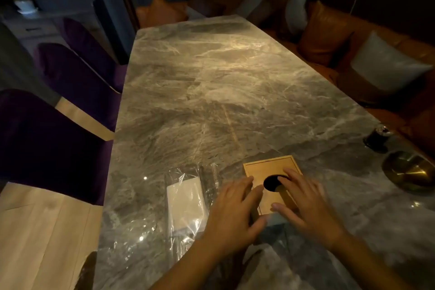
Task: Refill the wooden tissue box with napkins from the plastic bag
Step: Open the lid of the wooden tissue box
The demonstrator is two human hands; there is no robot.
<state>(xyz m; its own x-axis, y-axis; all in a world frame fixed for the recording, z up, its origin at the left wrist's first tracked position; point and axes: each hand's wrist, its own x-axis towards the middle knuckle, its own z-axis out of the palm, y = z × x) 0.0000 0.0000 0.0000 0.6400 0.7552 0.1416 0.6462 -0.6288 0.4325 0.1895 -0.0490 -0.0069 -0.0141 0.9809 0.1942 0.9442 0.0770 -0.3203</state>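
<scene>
A square wooden tissue box (266, 169) with a round dark hole in its lid stands on the marble table (211, 92) near the front edge. My left hand (233, 216) lies against the box's left side, fingers fairly straight. My right hand (306, 209) rests on the lid's right part, fingers spread, thumb at the near edge. Whether either hand grips the box is unclear. Left of the box lies a clear plastic bag (186, 202) holding a stack of white napkins.
Purple chairs (54, 139) line the table's left side; an orange bench with cushions (329, 33) runs along the right. A small dark cup (377, 138) and a brass bowl (409, 172) sit at the table's right edge.
</scene>
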